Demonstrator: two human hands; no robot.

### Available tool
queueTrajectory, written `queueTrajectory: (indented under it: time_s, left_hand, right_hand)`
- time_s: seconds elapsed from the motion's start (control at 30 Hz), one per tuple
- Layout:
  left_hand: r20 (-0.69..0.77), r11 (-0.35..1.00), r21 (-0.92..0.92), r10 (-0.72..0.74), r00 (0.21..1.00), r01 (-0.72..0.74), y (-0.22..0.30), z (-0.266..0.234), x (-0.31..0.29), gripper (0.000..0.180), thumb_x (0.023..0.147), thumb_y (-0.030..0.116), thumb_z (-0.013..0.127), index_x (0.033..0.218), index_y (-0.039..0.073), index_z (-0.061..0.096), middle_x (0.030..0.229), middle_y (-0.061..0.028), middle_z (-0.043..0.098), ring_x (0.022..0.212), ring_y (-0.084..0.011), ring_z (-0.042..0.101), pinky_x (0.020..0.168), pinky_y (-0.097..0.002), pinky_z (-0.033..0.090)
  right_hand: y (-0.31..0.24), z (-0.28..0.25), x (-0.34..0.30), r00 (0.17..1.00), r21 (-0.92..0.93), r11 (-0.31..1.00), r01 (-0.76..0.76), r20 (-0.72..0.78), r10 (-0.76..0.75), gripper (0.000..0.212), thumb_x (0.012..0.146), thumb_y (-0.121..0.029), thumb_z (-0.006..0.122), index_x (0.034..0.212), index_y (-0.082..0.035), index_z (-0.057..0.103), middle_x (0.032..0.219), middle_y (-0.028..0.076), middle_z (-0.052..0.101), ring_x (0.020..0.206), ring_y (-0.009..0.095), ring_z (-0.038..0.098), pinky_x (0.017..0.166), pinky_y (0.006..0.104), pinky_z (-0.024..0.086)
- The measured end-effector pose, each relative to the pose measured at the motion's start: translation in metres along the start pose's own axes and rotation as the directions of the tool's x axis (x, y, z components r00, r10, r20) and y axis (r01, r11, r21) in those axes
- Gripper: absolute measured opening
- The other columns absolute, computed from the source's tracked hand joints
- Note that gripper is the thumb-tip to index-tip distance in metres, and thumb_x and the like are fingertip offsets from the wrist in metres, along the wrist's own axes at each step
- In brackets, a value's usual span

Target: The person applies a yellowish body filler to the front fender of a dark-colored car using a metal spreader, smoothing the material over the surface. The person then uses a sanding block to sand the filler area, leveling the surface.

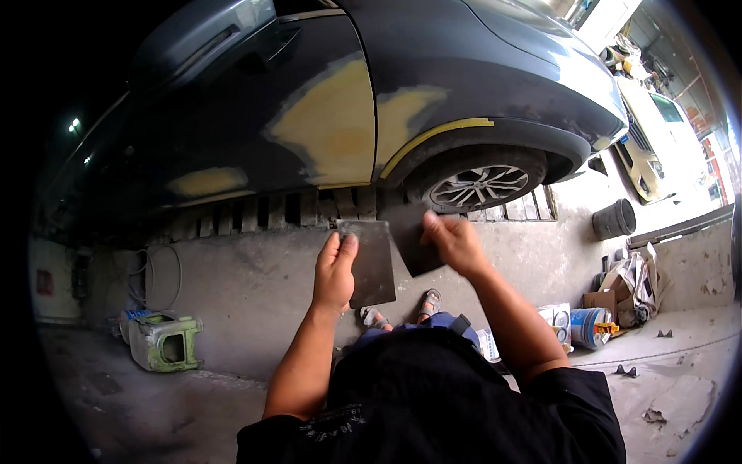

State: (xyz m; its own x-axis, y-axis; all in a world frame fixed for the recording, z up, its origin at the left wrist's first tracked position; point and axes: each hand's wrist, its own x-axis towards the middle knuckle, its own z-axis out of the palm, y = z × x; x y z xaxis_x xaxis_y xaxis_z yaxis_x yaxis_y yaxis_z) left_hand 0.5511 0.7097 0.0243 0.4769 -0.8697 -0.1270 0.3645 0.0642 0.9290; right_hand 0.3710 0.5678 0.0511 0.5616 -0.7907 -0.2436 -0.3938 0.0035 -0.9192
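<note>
My left hand [335, 272] grips a flat grey rectangular sheet [376, 267], thumb lying on its upper face. Close beside it, my right hand [457, 244] pinches a darker sheet [410, 246] that is smeared by motion; what it is made of I cannot tell. Both sheets are held up in front of my body, above the floor. Beyond them stands a dark grey car [433, 46]. Its door carries a large yellowish filler patch [332, 127], and the fender has a smaller patch [407, 114]. Yellow tape [433, 138] follows the wheel arch above the wheel [481, 188].
A slatted grating [309, 209] runs beneath the car. To the left are a greenish stool [165, 342] and a looped hose [179, 271]. On the right are a dark bucket [614, 220], a blue-and-white can [591, 328], a cardboard box [600, 300] and a white car [668, 151].
</note>
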Motion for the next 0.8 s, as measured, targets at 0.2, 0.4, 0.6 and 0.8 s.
queueTrajectory:
  time_s: [0.2, 0.4, 0.6, 0.8]
  left_hand:
    - [-0.145, 0.965, -0.211, -0.191, 0.971, 0.158, 0.012, 0.028, -0.003, 0.027, 0.1, 0.029, 0.047, 0.109, 0.005, 0.056, 0.102, -0.0011, 0.058, 0.097, -0.0094, 0.052, 0.089, -0.0274, 0.043]
    - [-0.108, 0.96, -0.23, -0.19, 0.976, 0.161, 0.01, 0.008, -0.001, 0.028, 0.099, 0.028, 0.049, 0.114, 0.005, 0.055, 0.109, -0.0013, 0.058, 0.106, -0.0105, 0.051, 0.095, -0.0278, 0.04]
    - [-0.137, 0.96, -0.255, -0.151, 0.979, 0.112, -0.008, -0.008, 0.01, 0.041, 0.098, 0.026, 0.053, 0.128, -0.002, 0.047, 0.124, -0.0069, 0.053, 0.118, -0.0136, 0.046, 0.103, -0.0295, 0.035]
    - [-0.218, 0.954, -0.236, -0.239, 0.946, 0.186, -0.005, -0.008, 0.011, 0.057, 0.096, 0.024, 0.057, 0.137, -0.008, 0.034, 0.133, -0.0117, 0.048, 0.126, -0.0165, 0.04, 0.109, -0.0302, 0.028]
  right_hand:
    - [0.005, 0.059, -0.017, 0.919, -0.415, 0.83, 0.373, 0.038, -0.393, 0.073, 0.076, -0.059, 0.067, 0.105, 0.007, 0.061, 0.104, 0.023, 0.059, 0.097, 0.04, 0.059, 0.081, 0.0431, 0.048]
    - [0.002, 0.026, 0.015, 0.955, -0.256, 0.941, 0.222, -0.14, -0.263, 0.048, 0.086, -0.039, 0.066, 0.102, 0.006, 0.062, 0.097, 0.022, 0.06, 0.092, 0.037, 0.06, 0.08, 0.04, 0.047]
    - [0.016, 0.049, -0.003, 0.954, -0.427, 0.86, 0.279, 0.026, -0.297, 0.056, 0.082, -0.045, 0.069, 0.107, 0.005, 0.062, 0.099, 0.022, 0.06, 0.093, 0.038, 0.06, 0.08, 0.0394, 0.048]
    - [-0.007, 0.041, 0.0, 0.901, -0.507, 0.779, 0.369, -0.011, -0.433, 0.073, 0.078, -0.053, 0.068, 0.117, 0.007, 0.053, 0.117, 0.024, 0.052, 0.106, 0.039, 0.056, 0.088, 0.0423, 0.047]
